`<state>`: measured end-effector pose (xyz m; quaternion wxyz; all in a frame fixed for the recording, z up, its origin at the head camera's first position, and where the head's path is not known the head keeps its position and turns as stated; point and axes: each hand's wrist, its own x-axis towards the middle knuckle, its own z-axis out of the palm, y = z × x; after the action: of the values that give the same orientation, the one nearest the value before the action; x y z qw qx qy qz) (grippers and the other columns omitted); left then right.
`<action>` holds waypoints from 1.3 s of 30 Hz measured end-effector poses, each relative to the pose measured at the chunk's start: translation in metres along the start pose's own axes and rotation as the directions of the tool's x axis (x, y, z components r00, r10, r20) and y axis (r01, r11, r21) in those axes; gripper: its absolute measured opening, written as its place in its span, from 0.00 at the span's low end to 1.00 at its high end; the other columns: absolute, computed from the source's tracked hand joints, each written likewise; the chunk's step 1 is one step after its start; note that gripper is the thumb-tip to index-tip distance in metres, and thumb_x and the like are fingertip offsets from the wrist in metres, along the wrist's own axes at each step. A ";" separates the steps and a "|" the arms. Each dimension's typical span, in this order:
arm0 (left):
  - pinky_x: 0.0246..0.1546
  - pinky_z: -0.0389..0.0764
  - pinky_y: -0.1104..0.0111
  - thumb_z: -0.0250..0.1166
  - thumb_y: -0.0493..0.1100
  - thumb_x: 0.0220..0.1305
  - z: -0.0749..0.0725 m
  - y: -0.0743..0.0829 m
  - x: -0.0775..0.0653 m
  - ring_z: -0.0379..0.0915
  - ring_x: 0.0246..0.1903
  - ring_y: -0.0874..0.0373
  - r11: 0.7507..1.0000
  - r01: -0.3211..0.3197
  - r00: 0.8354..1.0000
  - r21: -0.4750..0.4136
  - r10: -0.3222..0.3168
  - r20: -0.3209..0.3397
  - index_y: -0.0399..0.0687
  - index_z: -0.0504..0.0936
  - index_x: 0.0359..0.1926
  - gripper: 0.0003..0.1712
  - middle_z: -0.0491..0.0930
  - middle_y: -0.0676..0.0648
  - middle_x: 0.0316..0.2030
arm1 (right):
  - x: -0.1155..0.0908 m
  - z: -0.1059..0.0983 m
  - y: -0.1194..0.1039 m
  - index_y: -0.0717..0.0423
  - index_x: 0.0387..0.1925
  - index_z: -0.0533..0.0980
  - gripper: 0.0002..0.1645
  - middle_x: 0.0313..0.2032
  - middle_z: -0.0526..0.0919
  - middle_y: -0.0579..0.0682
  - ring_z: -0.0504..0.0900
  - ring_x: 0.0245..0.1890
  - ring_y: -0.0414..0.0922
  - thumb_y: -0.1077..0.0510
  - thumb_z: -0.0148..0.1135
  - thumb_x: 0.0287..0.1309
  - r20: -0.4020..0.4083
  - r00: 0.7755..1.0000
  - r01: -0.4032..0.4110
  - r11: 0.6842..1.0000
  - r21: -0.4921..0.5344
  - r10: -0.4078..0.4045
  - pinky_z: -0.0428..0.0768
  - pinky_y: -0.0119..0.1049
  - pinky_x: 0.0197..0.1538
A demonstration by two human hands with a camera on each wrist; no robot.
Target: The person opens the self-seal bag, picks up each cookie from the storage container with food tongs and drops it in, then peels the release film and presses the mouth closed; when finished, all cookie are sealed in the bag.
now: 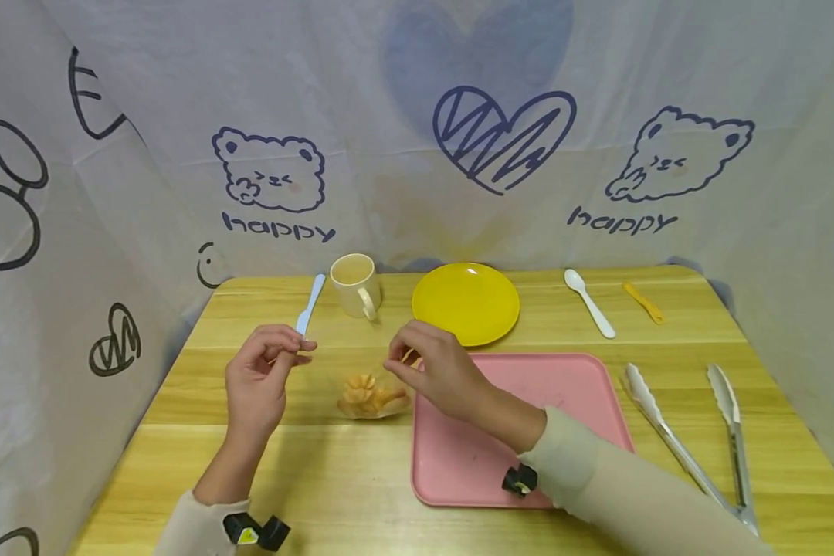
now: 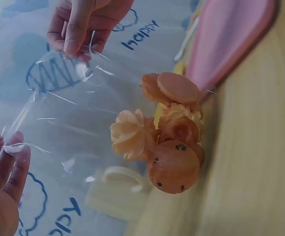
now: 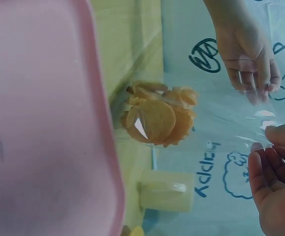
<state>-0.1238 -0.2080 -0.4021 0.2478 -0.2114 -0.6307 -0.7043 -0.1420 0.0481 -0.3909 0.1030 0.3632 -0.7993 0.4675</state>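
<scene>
A clear plastic bag (image 2: 78, 128) hangs between my hands, its see-through film catching bright glints. At its bottom lie several orange-brown pieces (image 1: 370, 395) that look like small cookies or pastries; in the left wrist view one is a round piece (image 2: 174, 167) with dark dots and another a ridged, flower-shaped piece (image 2: 128, 133). My left hand (image 1: 260, 378) pinches one side of the bag's upper edge between thumb and fingers. With thumb and fingertips, my right hand (image 1: 441, 367) pinches the opposite side, above the left edge of the pink tray (image 1: 514, 455).
A cream mug (image 1: 354, 286), a pale blue knife (image 1: 310, 303) and a yellow plate (image 1: 466, 301) stand along the back. To the right lie a white spoon (image 1: 589, 303), a small yellow-orange utensil (image 1: 642, 302) and metal tongs (image 1: 674, 444). A patterned cloth (image 1: 389, 116) hangs around the table.
</scene>
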 end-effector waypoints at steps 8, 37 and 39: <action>0.43 0.83 0.69 0.55 0.20 0.64 -0.004 -0.004 -0.003 0.82 0.41 0.52 0.994 -0.010 0.995 0.105 0.000 0.098 0.19 0.77 0.42 0.07 0.72 0.34 0.42 | -0.001 0.003 0.004 0.52 0.36 0.76 0.04 0.34 0.77 0.43 0.80 0.36 0.36 0.60 0.65 0.63 0.032 0.998 -0.058 0.998 0.032 0.057 0.83 0.29 0.40; 0.39 0.83 0.74 0.66 0.27 0.60 -0.023 -0.008 0.004 0.79 0.36 0.61 0.959 0.204 0.962 0.197 -0.234 0.140 0.27 0.80 0.43 0.10 0.80 0.48 0.36 | 0.002 -0.006 0.020 0.52 0.40 0.81 0.07 0.38 0.83 0.48 0.81 0.40 0.47 0.56 0.67 0.62 0.088 0.933 -0.357 0.863 0.357 0.350 0.82 0.39 0.47; 0.38 0.83 0.74 0.65 0.27 0.61 -0.024 -0.009 0.005 0.79 0.35 0.59 0.963 0.194 0.960 0.185 -0.225 0.164 0.24 0.80 0.39 0.07 0.80 0.47 0.36 | 0.002 -0.005 0.021 0.53 0.41 0.81 0.08 0.38 0.83 0.50 0.82 0.40 0.49 0.56 0.67 0.62 0.084 0.930 -0.361 0.854 0.374 0.357 0.83 0.42 0.46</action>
<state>-0.1325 -0.2315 -0.4091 0.1292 -0.1857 -0.7264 -0.6489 -0.1585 0.0578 -0.4011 -0.0636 0.2234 -0.7464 0.6236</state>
